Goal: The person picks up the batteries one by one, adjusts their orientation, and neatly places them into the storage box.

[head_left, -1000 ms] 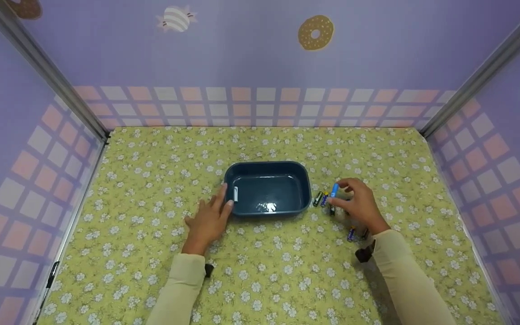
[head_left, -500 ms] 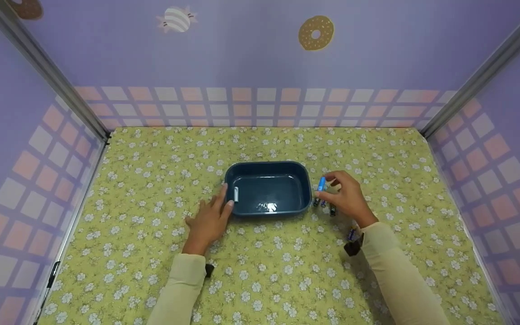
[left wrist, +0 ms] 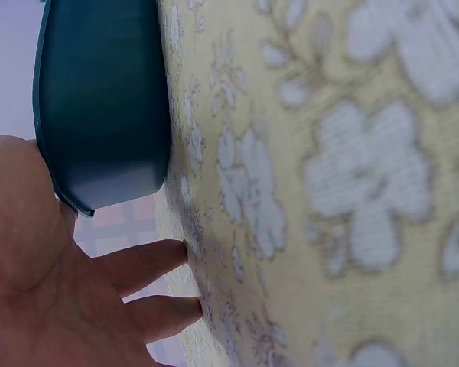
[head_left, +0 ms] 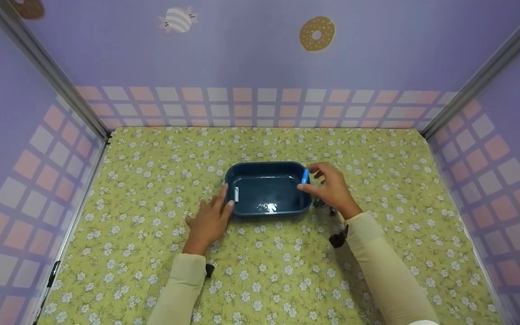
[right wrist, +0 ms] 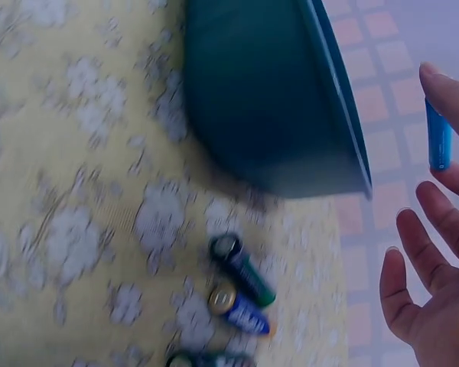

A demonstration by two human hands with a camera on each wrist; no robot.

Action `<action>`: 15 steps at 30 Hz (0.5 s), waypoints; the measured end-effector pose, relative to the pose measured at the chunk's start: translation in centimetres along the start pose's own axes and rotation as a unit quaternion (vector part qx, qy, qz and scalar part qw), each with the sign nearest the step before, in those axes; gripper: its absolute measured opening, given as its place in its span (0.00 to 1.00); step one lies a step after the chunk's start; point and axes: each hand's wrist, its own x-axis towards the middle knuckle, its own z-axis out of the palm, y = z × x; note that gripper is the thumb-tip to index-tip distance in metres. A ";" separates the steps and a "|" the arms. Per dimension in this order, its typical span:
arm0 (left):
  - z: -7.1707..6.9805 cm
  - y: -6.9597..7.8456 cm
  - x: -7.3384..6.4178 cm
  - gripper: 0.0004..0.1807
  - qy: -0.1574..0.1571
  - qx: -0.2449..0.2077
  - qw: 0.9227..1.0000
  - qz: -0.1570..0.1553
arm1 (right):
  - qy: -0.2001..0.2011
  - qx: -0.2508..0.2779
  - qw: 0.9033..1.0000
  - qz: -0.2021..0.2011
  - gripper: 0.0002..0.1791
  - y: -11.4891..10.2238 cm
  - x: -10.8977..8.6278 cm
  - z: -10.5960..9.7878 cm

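Observation:
A dark blue-green plastic tub (head_left: pixel 269 187) stands on the cloth. My right hand (head_left: pixel 332 187) pinches a blue battery (head_left: pixel 305 175) between thumb and index finger, above the tub's right rim. In the right wrist view that battery (right wrist: pixel 438 136) is held at its two ends. My left hand (head_left: pixel 209 221) rests against the tub's left side; its thumb and forefinger touch the rim, and other fingers (left wrist: pixel 157 264) reach down to the cloth. Inside the tub, along its left wall, lies a small pale cylinder (head_left: pixel 236 194), apparently a battery.
Beside the tub's right end lie a dark green battery (right wrist: pixel 243 271), a blue-and-gold battery (right wrist: pixel 241 312) and another dark one (right wrist: pixel 210 358), partly cut off. Floral yellow cloth (head_left: pixel 260 262) covers the table. Purple walls (head_left: pixel 260 54) close in the back and both sides.
My right hand has carried the blue battery leftward from above the loose batteries to the tub's right rim. The left hand and the tub have stayed in place.

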 end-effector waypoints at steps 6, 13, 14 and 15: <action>0.1 0.1 0.0 0.35 0.003 -0.004 1.000 0.003 | -0.008 0.006 1.000 -0.015 0.33 -1.0 1.1 1.2; 0.1 0.0 0.0 0.36 0.009 0.000 1.000 0.007 | -0.027 0.028 0.999 -0.016 0.33 -1.9 2.0 2.8; 0.1 0.0 0.0 0.35 0.009 0.001 1.000 0.005 | -0.029 0.030 0.999 -0.017 0.33 -2.0 2.1 3.0; 0.1 0.0 0.0 0.35 0.009 0.002 1.000 0.003 | -0.030 0.032 0.999 -0.019 0.32 -2.1 2.2 3.3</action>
